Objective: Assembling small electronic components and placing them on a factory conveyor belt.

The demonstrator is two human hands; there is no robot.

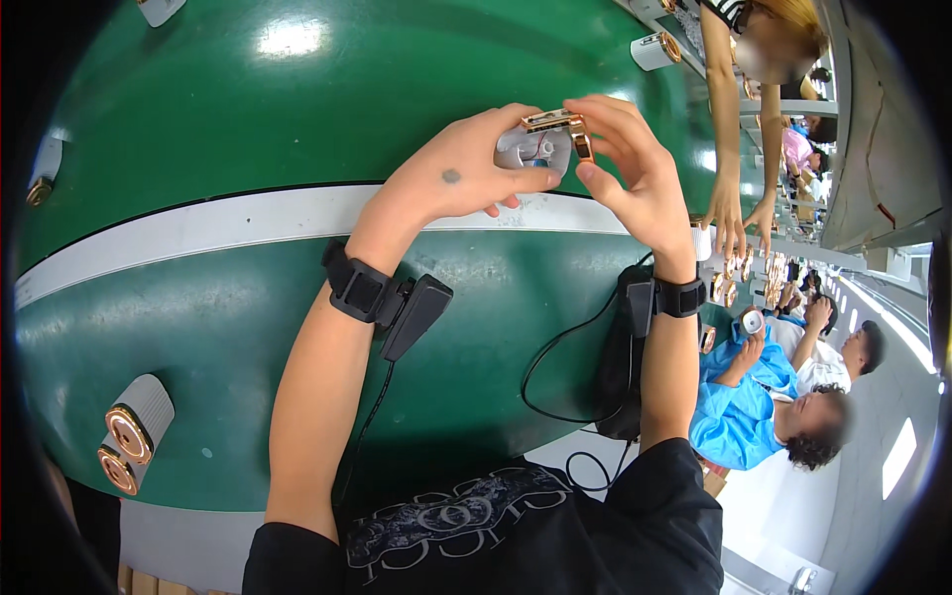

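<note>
My left hand (466, 164) is wrapped round a white plastic housing (513, 155), its thumb along the near side. The housing is open, and thin wires and a bluish part show inside. At its upper edge sits a copper-coloured end piece (581, 145) with what looks like a circuit board (548, 121) joined to it. My right hand (635, 164) has this end piece between its curved fingers and thumb, beside the housing. The exact finger contact is partly hidden. Both hands are above the pale strip of the green table.
Two white ribbed units with copper-coloured ends (139, 421) lie at the lower left. Another white unit (654, 52) lies at the upper right. A black pouch (620, 367) and cables are near my right forearm. Across the right side, co-workers (754, 397) handle similar units.
</note>
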